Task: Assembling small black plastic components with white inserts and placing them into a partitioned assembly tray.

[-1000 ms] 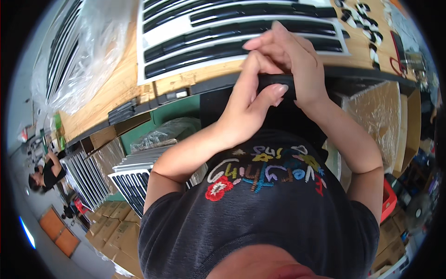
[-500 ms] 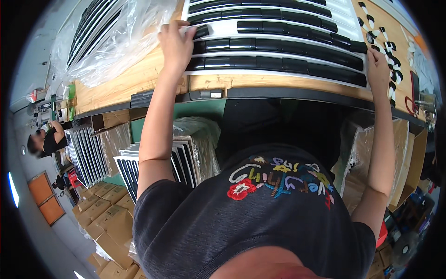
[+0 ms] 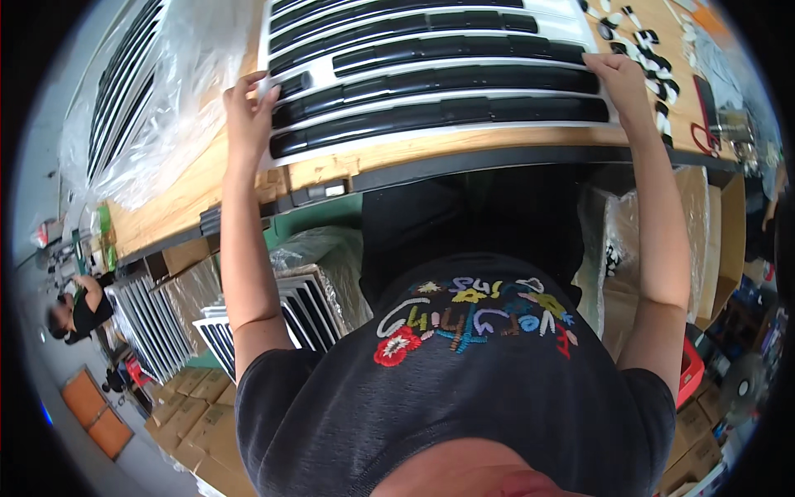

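Note:
A white panel (image 3: 321, 69) carries several rows of glossy black strips made of joined, slightly curved pieces. In the third row from the front, my left hand (image 3: 247, 116) pinches the outer end of a short black piece (image 3: 294, 84) at the panel's left edge. A small white gap separates that piece from the long black strip (image 3: 455, 51) in the same row. At this strip's right end, my right hand (image 3: 623, 83) is closed, thumb and fingers at its tip. Two complete strips (image 3: 439, 112) lie nearer to me.
Clear plastic sheeting (image 3: 186, 99) covers another striped panel on the left. Loose black-and-white pieces (image 3: 650, 62) are scattered on the wooden table (image 3: 178, 211) at right. Below stand panels (image 3: 306, 306) and cartons (image 3: 195, 418). Another person (image 3: 87, 306) is at far left.
The gap between the short piece and the long strip has narrowed; the strip's right end no longer sticks out past the row in front. The whole view has turned, shifting the table left.

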Demonstrator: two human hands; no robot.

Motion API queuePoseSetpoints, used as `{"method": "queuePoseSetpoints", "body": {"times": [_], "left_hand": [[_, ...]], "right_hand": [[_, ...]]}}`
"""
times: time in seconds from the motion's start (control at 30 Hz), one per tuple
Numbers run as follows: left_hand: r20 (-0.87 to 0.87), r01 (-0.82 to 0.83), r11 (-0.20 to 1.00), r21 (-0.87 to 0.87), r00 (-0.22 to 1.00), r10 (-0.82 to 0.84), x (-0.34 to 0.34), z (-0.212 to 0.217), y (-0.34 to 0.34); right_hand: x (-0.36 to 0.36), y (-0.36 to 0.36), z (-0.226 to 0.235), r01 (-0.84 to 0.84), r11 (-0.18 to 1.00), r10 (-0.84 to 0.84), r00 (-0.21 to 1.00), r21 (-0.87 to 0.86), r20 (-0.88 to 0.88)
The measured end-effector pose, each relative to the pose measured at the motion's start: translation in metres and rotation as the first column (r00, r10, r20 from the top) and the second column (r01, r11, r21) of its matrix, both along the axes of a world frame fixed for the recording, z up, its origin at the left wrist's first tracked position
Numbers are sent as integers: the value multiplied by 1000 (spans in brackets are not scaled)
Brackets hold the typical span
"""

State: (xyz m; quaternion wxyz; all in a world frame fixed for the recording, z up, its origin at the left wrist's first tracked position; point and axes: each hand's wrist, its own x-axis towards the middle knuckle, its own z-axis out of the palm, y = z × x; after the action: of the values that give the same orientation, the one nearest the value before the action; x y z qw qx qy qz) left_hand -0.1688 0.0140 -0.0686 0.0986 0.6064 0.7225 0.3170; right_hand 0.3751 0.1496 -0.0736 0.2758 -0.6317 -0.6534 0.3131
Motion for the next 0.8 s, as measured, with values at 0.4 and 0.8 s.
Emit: {"method": "queuePoseSetpoints", "body": {"times": [0.4, 0.8], "left_hand": [[-422, 428, 869, 250, 855, -300, 163, 41, 65], [-431, 712, 680, -171, 567, -702, 292, 46, 165]], "right_hand": [[-42, -2, -6, -111, 968, -3, 893, 227, 451], [51, -31, 2, -157, 890, 68, 974, 427, 216]]}}
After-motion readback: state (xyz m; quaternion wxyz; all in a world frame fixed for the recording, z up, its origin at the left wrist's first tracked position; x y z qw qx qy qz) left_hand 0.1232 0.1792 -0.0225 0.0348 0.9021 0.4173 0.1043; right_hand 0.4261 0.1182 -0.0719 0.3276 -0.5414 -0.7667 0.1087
